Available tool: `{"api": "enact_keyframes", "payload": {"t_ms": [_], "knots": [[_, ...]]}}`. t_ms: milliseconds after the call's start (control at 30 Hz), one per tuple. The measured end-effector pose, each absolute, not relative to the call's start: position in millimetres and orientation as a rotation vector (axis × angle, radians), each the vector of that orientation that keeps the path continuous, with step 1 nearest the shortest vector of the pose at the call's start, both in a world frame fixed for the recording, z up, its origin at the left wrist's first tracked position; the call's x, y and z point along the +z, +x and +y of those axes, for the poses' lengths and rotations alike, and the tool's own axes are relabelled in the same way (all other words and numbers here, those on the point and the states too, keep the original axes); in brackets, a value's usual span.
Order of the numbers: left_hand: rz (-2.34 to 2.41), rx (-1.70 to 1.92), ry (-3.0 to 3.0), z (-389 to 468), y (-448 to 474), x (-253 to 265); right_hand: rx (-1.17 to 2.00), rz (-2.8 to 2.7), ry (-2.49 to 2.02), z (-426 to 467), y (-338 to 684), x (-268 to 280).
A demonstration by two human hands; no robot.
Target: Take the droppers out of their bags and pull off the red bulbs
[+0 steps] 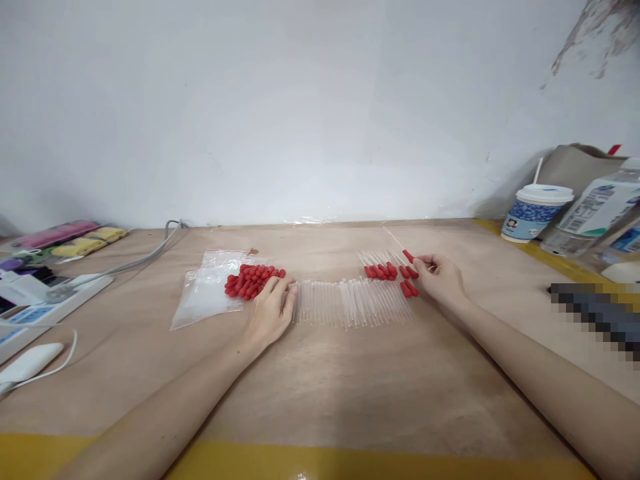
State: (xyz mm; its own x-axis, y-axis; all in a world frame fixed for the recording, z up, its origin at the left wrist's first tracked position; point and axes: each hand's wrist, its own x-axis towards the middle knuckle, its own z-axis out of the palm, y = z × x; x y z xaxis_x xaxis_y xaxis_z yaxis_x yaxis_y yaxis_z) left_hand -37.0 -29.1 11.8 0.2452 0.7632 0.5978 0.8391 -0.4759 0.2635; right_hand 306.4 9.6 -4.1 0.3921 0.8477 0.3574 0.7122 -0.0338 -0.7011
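Observation:
My right hand [439,277] pinches the red rubber bulb of a dropper [409,256], whose thin clear tube points up and left. Just left of it, finished-looking droppers with red bulbs [381,271] lie in a group, tubes pointing away from me. Two more red bulbs [409,289] lie below them. My left hand [273,310] rests palm down, fingers stretched out and thumb apart, between a pile of loose red rubber bulbs [250,280] and the left end of a row of clear glass dropper tubes [350,303]. Its fingertips partly cover the pile's edge.
Clear zip bags [207,300] lie under and left of the bulbs. At left are a power strip [75,297], cables and a white device [30,365]. A paper cup [535,213] and plastic bottle [595,210] stand at right, near a blurred dark object [595,313].

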Motion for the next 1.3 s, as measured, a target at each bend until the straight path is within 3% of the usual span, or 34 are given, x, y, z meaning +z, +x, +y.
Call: {"api": "enact_keyframes", "payload": {"t_ms": [133,367,1300], "knots": [[-1.205,-1.066,-2.292,-36.0,-28.2,14.7,-0.128,-1.603,-1.439,-12.2,276.6,3.8],[-0.851,-0.866,-2.264,-42.0,-17.8,16.4,-0.318,-2.061,-0.905,-47.5,221.2,2.4],[-0.608,-0.891,-2.563,-48.9,-3.1,4.6,-0.523,-2.312,-0.561,-50.5,202.2,-4.1]]}}
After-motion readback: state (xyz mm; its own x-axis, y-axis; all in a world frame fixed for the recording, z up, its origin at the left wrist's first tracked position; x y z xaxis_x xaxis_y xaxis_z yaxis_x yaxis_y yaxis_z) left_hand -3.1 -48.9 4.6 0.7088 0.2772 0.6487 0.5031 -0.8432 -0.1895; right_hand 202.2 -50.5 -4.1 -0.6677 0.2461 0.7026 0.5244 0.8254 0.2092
